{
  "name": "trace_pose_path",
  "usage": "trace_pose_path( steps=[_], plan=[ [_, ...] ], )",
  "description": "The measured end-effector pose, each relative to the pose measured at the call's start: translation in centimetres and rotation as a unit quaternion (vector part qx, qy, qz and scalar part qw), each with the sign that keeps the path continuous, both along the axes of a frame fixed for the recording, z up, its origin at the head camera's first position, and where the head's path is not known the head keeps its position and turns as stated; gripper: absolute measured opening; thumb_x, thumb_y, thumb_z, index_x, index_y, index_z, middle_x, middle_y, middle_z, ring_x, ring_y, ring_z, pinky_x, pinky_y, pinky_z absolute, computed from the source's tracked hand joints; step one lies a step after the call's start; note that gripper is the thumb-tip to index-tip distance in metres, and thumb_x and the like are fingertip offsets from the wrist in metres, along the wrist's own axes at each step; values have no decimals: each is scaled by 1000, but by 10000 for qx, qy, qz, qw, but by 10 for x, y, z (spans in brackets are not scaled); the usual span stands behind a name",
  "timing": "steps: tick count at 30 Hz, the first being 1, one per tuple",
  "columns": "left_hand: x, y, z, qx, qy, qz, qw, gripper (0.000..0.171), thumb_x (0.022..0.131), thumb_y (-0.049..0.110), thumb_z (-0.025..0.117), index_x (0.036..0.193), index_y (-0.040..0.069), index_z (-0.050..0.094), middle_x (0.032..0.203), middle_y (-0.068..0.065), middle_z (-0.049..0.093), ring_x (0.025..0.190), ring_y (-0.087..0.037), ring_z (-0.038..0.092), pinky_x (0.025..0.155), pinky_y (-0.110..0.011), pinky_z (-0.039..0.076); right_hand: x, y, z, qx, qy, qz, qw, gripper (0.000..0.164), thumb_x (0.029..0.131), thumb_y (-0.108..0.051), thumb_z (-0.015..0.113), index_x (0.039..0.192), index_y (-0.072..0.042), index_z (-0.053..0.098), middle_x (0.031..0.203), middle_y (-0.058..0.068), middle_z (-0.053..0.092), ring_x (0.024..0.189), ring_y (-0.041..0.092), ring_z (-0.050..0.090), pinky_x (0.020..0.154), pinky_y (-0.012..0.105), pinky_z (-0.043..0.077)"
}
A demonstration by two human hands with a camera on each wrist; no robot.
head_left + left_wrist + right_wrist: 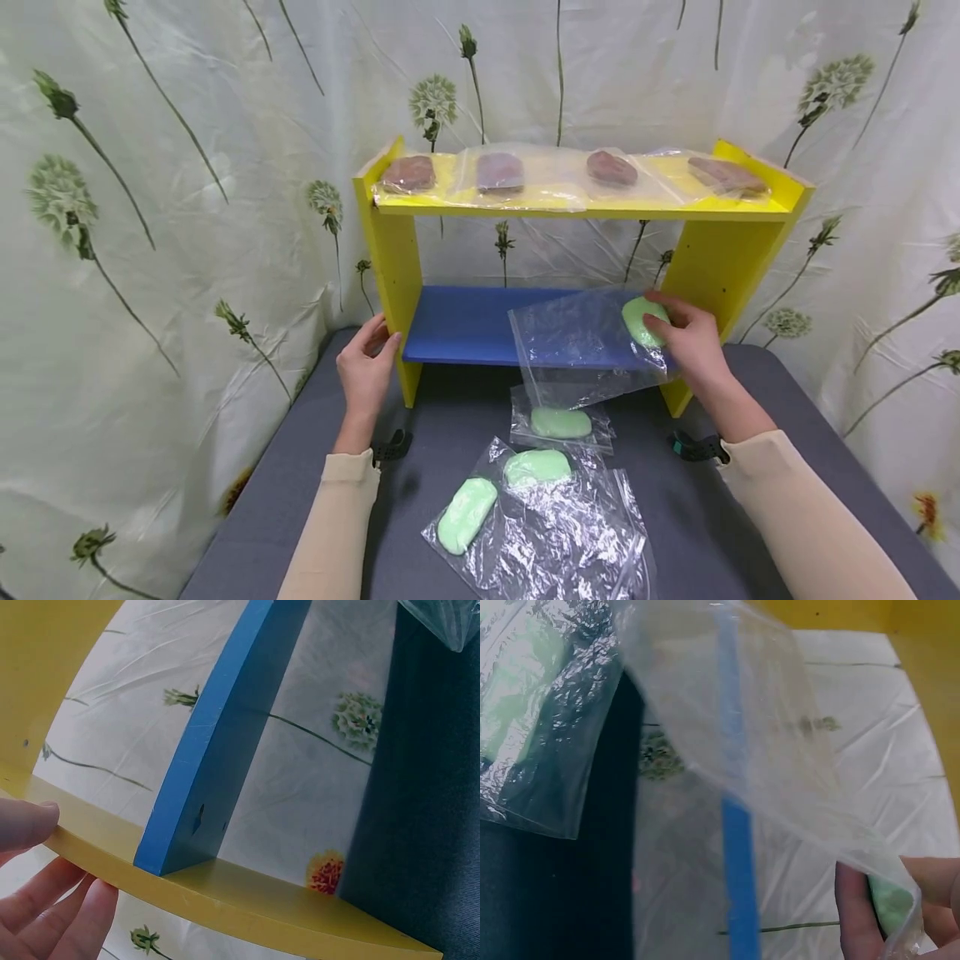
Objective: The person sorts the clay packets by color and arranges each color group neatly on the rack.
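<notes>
Green and smooth, one bar [643,322] sat inside a clear bag [573,350] in front of the right part of the blue shelf [468,325]; you could not tell whether it touched the board. Your right hand [692,337] was clamped on the bar through the plastic, thumb on the near face, and the rest of the bag spread out to the left past the shelf's front edge.

Your left hand [366,362] pinched the front edge of the yellow side panel [393,275], its thumb on the inner face and its fingers on the outer one, just beside the blue shelf's left end.

Below the held bag, a second green bar [561,422] lay bagged on the dark grey bench [435,425]. Nearer to you, two more green bars [467,515] rested in shiny, overlapping bags, one tilted and one nearly level.

Above, the yellow top shelf [480,210] carried four brown blocks [612,167] in a row, all under clear plastic. You wore beige sleeves [330,517] and a black strap [393,446] at each wrist. Behind everything hung a pale curtain [187,275] printed with dandelions.
</notes>
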State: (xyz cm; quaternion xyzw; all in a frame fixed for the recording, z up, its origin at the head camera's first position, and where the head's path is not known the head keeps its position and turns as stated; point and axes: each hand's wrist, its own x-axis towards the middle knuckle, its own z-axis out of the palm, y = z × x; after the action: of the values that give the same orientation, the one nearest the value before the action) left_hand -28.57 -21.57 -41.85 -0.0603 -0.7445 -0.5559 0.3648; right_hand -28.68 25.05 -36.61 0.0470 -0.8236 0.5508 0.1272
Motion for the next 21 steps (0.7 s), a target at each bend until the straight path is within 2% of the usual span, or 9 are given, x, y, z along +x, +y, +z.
trace_pose_path(
  steps=[3, 6, 10, 12, 13, 15, 17, 19, 21],
  plan=[
    [0, 0, 0, 41, 27, -35, 10000, 40, 90, 11, 78, 128, 21, 72, 111, -8, 74, 101, -25, 71, 88, -41, 57, -8, -1, -8, 222, 99, -166, 9996, 49, 102, -28, 62, 146, -10, 54, 130, 18, 58, 86, 18, 53, 61, 22, 46],
    [-1, -1, -1, 73, 42, -53, 10000, 40, 89, 11, 78, 128, 20, 72, 110, -9, 74, 100, -25, 71, 88, -50, 56, -14, 0, -13, 606, 163, -350, 9974, 49, 103, -30, 60, 147, -10, 54, 146, 15, 51, 104, 23, 52, 68, 21, 46],
    [-2, -1, -2, 63, 32, -2, 10000, 40, 90, 11, 78, 128, 20, 72, 110, -8, 74, 100, -23, 71, 88, -52, 56, -19, 2, -18, 1408, 418, -589, 9874, 45, 103, -27, 58, 144, -8, 56, 147, 19, 50, 117, 35, 51, 82, 39, 47],
    [-2, -1, -2, 47, 27, 16, 10000, 40, 90, 11, 78, 128, 19, 72, 111, -8, 74, 101, -24, 71, 87, -51, 56, -20, 2, -21, 2149, 715, -580, 9723, 41, 104, -21, 56, 140, -3, 59, 145, 24, 50, 120, 42, 51, 85, 53, 47],
    [-1, -1, -1, 29, 19, 31, 10000, 40, 90, 11, 78, 128, 19, 72, 111, -8, 74, 100, -24, 71, 87, -50, 57, -20, 3, -24, 2578, 903, -585, 9602, 38, 103, -18, 56, 136, -1, 61, 142, 27, 50, 116, 45, 53, 83, 59, 47],
    [-1, -1, -1, 14, 0, 20, 10000, 39, 90, 11, 78, 128, 19, 72, 111, -9, 74, 100, -25, 71, 86, -48, 57, -18, 4, -28, 3368, 1267, -582, 9312, 32, 102, -13, 56, 129, 3, 65, 137, 30, 52, 111, 49, 55, 82, 64, 47],
    [-1, -1, -1, 6, -17, 0, 10000, 39, 90, 12, 78, 128, 19, 72, 111, -9, 74, 101, -25, 71, 86, -46, 57, -14, 4, -31, 3923, 1511, -533, 9058, 29, 101, -11, 57, 123, 4, 68, 132, 29, 56, 110, 49, 56, 82, 64, 49],
    [0, -1, 0, 15, -17, -36, 10000, 39, 90, 12, 78, 128, 20, 72, 111, -8, 74, 101, -24, 71, 86, -46, 57, -8, 5, -34, 4210, 1620, -462, 8913, 28, 100, -11, 58, 121, 4, 70, 127, 26, 60, 108, 47, 58, 85, 62, 49],
    [0, -2, 1, 22, 27, -51, 10000, 39, 90, 12, 78, 127, 20, 72, 112, -8, 74, 101, -24, 71, 86, -46, 57, -3, 5, -34, 4359, 1652, -307, 8842, 30, 99, -12, 60, 124, 3, 69, 127, 25, 61, 114, 45, 56, 92, 62, 47]
  ],
)
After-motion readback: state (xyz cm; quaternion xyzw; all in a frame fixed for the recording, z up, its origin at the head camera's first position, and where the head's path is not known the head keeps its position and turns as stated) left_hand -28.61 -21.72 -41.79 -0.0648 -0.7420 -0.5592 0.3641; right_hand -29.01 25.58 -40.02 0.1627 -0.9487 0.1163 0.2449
